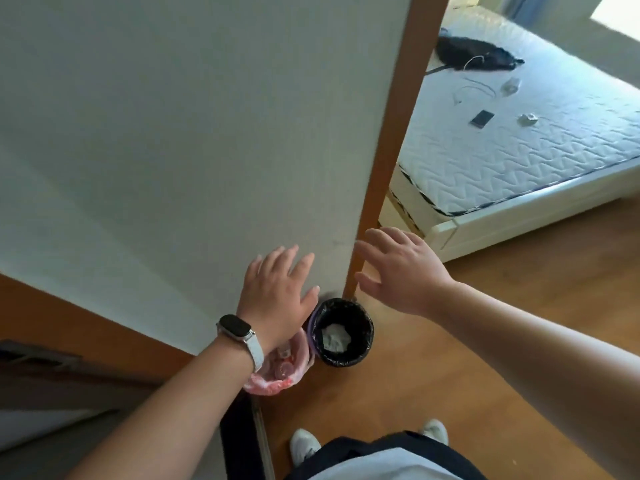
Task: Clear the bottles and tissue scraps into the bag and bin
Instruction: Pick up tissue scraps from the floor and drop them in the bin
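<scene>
White wall [173, 133], wooden door frame [398, 133], quilted mattress [519, 150] with phone [481, 118], black garment [474, 53], wooden floor [519, 306]

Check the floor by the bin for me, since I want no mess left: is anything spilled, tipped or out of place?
Nothing stands out. The bin stands upright with crumpled tissue inside its black liner, and the pink bag beside it holds bottles. No scraps show on the wooden floor around them. Both hands, left hand and right hand, are open and empty.
</scene>
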### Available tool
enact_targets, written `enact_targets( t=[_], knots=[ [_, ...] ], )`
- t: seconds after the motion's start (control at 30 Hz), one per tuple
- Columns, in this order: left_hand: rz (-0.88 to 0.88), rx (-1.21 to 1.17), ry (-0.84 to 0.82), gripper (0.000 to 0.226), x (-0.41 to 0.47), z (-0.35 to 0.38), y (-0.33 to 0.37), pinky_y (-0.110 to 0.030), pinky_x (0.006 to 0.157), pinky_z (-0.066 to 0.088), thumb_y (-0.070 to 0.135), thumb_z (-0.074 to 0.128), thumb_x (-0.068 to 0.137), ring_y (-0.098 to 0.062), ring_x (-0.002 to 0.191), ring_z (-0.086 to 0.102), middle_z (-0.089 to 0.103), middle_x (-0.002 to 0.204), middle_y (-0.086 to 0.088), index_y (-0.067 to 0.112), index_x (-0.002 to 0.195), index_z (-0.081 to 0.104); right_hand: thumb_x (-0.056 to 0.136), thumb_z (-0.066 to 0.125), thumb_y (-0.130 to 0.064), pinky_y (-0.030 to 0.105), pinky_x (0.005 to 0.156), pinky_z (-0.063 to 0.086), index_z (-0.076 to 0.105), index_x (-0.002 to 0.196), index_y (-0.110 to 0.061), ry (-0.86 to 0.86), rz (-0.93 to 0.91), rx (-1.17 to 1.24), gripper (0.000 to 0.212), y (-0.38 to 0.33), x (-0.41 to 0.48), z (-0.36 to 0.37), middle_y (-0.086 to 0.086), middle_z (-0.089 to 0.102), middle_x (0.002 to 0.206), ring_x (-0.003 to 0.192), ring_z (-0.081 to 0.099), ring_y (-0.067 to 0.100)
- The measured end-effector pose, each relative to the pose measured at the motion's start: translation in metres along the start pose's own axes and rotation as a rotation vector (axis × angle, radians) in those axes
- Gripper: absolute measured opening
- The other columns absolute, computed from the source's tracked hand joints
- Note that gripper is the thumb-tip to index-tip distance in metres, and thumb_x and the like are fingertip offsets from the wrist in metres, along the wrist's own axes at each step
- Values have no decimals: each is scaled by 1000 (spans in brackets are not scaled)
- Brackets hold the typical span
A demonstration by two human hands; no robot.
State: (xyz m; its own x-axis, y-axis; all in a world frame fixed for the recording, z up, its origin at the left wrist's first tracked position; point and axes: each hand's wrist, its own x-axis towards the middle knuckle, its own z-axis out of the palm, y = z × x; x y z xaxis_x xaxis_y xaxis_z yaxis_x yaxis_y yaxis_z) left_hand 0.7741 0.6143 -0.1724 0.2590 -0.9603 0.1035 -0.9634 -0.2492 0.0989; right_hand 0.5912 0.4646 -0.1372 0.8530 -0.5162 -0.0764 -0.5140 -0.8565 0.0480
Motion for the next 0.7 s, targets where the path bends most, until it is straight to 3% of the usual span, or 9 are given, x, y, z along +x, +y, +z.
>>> enact_targets(
  t=[0.23,0.53,0.7],
  knots=[
    [109,13,38,56,57,-17,98,-54,100,40,51,39,88,-33,124,51,56,135,-13,19,132,53,93,22,-62,44,113,27,37,142,-29,39,138,18,61,97,-61,-15,3,40,148,140,31,27],
    [272,-20,69,51,126,-13,271,-54,103,37,50,42,89,-30,126,49,56,135,-10,21,130,54,95,34,-58,39,116,18,36,145,-29,108,318,66,58,247,-167,-16,1,35,152,142,25,23],
    [360,-71,61,52,160,-7,375,-53,110,29,52,41,90,-25,132,40,48,141,-4,26,135,48,89,29,-60,42,112,27,46,139,-24,142,457,97,63,326,-232,-13,6,44,145,137,35,27]
  ],
)
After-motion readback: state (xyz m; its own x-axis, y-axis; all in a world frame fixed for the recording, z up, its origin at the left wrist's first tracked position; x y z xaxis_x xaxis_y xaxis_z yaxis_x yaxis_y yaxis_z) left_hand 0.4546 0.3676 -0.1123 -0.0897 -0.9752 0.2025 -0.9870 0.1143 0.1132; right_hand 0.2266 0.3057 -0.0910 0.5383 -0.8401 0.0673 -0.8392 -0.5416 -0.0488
